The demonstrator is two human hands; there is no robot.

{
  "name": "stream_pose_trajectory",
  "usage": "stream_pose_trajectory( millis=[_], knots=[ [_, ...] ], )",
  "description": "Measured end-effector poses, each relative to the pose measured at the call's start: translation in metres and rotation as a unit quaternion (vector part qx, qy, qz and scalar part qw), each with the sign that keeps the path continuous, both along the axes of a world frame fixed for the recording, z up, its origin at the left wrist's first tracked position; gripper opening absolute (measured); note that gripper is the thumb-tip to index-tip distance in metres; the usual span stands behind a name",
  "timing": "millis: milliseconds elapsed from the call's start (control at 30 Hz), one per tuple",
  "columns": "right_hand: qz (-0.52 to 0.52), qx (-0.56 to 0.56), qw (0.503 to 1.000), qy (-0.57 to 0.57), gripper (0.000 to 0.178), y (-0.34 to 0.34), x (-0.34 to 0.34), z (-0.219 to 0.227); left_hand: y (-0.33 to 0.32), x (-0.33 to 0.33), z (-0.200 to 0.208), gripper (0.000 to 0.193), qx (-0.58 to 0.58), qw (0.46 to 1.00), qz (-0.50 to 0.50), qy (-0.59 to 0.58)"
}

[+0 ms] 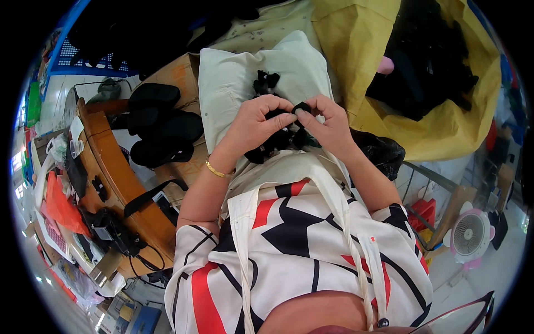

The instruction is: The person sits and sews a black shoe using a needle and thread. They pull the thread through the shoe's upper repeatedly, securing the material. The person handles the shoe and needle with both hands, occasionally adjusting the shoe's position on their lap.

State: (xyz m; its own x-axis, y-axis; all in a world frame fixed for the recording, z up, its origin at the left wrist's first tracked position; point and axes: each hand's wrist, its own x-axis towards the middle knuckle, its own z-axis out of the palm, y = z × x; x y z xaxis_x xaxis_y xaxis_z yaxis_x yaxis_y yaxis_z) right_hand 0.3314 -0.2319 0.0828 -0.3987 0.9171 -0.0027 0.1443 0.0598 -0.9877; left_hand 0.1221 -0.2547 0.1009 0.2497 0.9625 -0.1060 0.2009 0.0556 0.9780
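My left hand point(261, 118) and my right hand point(329, 123) meet above my lap, thumbs and fingertips closed. Between them they pinch a small black fabric piece point(301, 106), its exact kind unclear. Beneath the hands, more small black pieces point(271, 146) lie heaped on a white cloth point(228, 72), and a few sit farther up beyond my fingers. The fingers hide part of this heap. A gold bracelet circles my left wrist.
To the right stands a wide yellow sack point(356, 50) filled with black items. Black slipper-like pieces point(167, 125) are stacked on a cardboard box point(189, 75) at left, beside a wooden table point(125, 183). A pink-and-white fan point(470, 234) stands low at right.
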Motion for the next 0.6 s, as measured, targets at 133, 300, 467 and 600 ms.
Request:
stream_pose_trajectory(
  millis=[133,300,467,600],
  knots=[
    [0.041,0.034,0.998,-0.043,0.020,0.001,-0.001,0.004,-0.004,-0.008,0.000,0.018,0.000,1.000,-0.019,0.025],
    [0.126,-0.083,0.986,-0.071,0.025,0.009,0.001,0.014,-0.006,-0.008,0.012,0.019,-0.020,0.997,-0.059,0.049],
    [0.077,0.057,0.993,-0.061,0.021,-0.004,-0.006,0.019,-0.013,-0.010,0.015,0.014,0.034,0.998,-0.043,0.043],
    [0.055,0.126,0.990,-0.039,0.018,-0.016,-0.009,0.024,-0.025,-0.007,0.020,0.013,0.071,0.997,-0.017,0.040]
  ],
)
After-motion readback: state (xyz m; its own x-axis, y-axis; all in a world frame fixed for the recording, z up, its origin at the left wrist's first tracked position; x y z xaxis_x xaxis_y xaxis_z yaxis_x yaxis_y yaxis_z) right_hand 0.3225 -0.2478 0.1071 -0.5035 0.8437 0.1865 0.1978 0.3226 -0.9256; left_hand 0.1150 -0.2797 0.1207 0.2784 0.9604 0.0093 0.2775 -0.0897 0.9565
